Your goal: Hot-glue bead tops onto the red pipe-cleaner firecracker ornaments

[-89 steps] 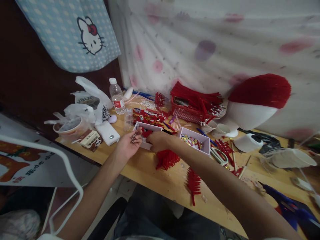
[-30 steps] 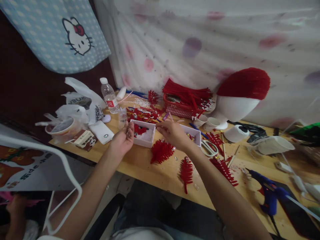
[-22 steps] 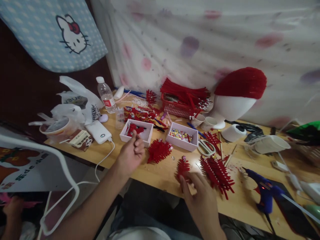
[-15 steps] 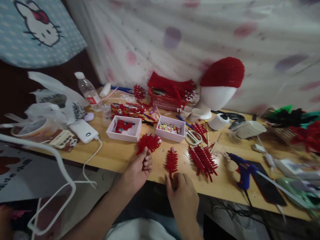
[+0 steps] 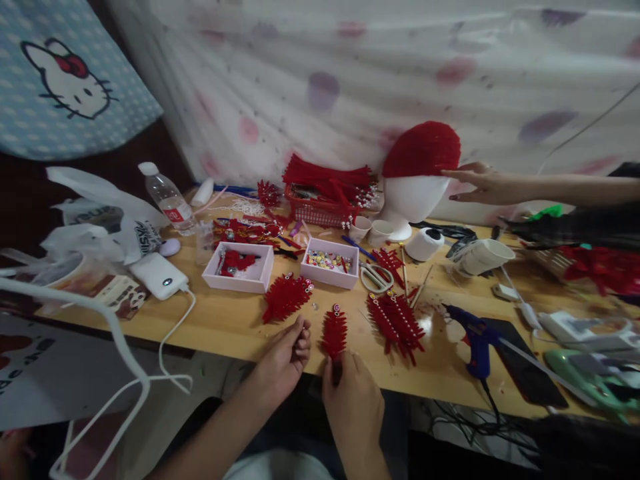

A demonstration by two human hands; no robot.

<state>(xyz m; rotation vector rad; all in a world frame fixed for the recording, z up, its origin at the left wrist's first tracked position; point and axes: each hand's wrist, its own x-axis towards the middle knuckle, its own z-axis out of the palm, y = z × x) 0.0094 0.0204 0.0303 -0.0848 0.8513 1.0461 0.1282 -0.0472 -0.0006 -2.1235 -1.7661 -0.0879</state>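
My right hand (image 5: pixel 353 393) is at the table's front edge, fingers closed on the stem of a red feather-shaped ornament (image 5: pixel 334 331) that lies flat on the wood. My left hand (image 5: pixel 287 353) rests just left of it, fingers curled together; what they hold is hidden. A second red ornament (image 5: pixel 286 297) lies just beyond my left hand. A bunch of several more (image 5: pixel 395 320) lies to the right. Behind them stand two white boxes, one with red pieces (image 5: pixel 240 267) and one with coloured beads (image 5: pixel 327 263).
A blue glue gun (image 5: pixel 475 333) and scissors (image 5: pixel 375 277) lie to the right. A white foam head with a red cap (image 5: pixel 420 173) stands at the back, touched by another person's hand (image 5: pixel 480 183). A red basket (image 5: pixel 320 207), bottle (image 5: pixel 167 197) and power bank (image 5: pixel 157 275) sit left.
Both my hands drew back from the white boxes to the front edge. My right hand took hold of the red ornament's stem. Another person's hand came in at the foam head.
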